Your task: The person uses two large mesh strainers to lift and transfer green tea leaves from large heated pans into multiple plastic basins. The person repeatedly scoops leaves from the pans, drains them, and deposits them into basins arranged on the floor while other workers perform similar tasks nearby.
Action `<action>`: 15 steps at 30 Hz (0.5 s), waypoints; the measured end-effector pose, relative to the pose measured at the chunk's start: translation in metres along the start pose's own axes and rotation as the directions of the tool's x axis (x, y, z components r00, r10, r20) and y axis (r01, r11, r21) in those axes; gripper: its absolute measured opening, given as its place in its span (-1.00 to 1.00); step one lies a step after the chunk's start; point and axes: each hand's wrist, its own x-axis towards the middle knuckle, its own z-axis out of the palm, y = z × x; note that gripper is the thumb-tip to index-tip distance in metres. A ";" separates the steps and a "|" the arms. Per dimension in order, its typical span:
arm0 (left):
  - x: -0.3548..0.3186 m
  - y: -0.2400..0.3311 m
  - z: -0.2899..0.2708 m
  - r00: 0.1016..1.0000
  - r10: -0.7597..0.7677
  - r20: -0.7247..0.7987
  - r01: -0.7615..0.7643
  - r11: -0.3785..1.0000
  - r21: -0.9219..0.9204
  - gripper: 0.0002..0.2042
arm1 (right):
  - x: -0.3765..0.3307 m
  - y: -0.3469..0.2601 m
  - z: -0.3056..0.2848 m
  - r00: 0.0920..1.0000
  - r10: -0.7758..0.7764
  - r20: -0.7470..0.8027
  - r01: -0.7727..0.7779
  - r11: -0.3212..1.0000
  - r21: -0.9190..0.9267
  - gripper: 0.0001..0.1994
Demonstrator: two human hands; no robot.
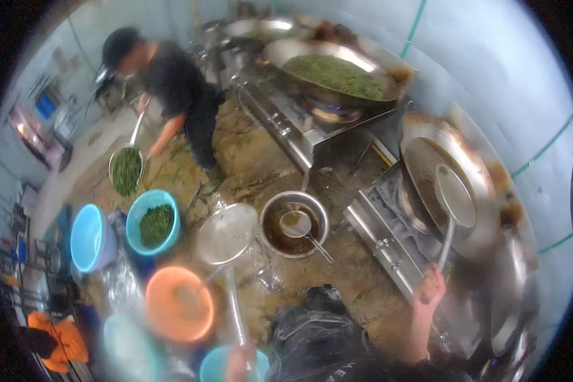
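Note:
My right hand (430, 286) is closed around the handle of a long-handled strainer (455, 194). Its round head is over the tilted wok (420, 165) on the right; blur hides whether it touches the dark liquid there. Low in the picture, my blurred left hand (240, 363) grips the metal handle of a large round mesh strainer (228, 232). That strainer's head hangs over the wet floor, beside a steel pot (267, 239) of brown liquid. Resting in the pot is a small mesh skimmer (295, 224). Nothing distinct shows in the left strainer.
A co-worker (178, 89) at far left tips a strainer of green leaves (126, 170) toward a turquoise bucket (134, 235). Orange (156, 309) and blue (76, 239) buckets stand on my left. Another wok (286, 54) of greens sits over a lit burner (334, 113) at the back.

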 end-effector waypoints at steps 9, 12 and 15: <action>-0.006 0.096 0.122 0.936 -0.066 0.346 -0.004 0.980 0.198 -0.69 | 0.005 0.016 0.000 0.968 -0.082 -0.239 0.005 0.952 -0.305 -0.80; 0.002 0.130 0.142 0.928 -0.064 0.367 -0.062 0.945 0.322 -0.68 | 0.014 0.018 0.001 0.982 -0.054 -0.183 0.002 0.961 -0.278 -0.82; 0.006 0.178 0.174 0.888 -0.096 0.449 -0.094 0.919 0.382 -0.71 | 0.023 0.026 0.007 0.975 -0.089 -0.204 0.031 0.962 -0.271 -0.83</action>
